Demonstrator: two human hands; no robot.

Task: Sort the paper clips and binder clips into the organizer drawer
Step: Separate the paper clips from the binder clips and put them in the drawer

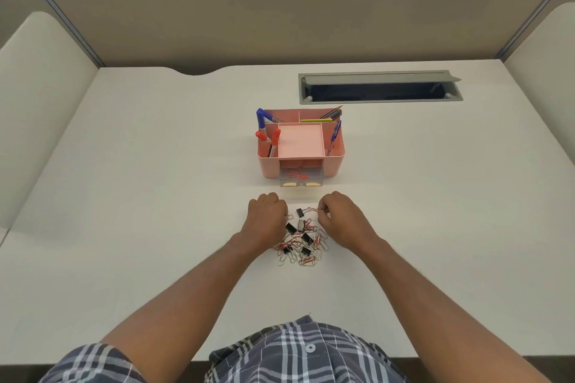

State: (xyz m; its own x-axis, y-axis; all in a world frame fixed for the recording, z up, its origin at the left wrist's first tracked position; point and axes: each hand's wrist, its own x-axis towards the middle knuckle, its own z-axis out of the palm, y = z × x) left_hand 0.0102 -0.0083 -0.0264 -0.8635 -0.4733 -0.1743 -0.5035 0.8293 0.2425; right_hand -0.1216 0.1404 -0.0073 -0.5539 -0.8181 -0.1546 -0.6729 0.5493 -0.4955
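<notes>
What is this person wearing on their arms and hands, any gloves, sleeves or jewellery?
No gloves show: the left hand and the right hand are bare, and I can see no rings, watch or bracelet. The forearms are uncovered too. The person wears a short-sleeved plaid shirt in dark grey-blue with white and lighter stripes, closed with a pale round button. One sleeve shows at the lower left.

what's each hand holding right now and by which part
The right hand pinches a red paper clip by its right end between its fingertips. The left hand seems to nip a paper clip at one end; the grip is unclear.
</notes>
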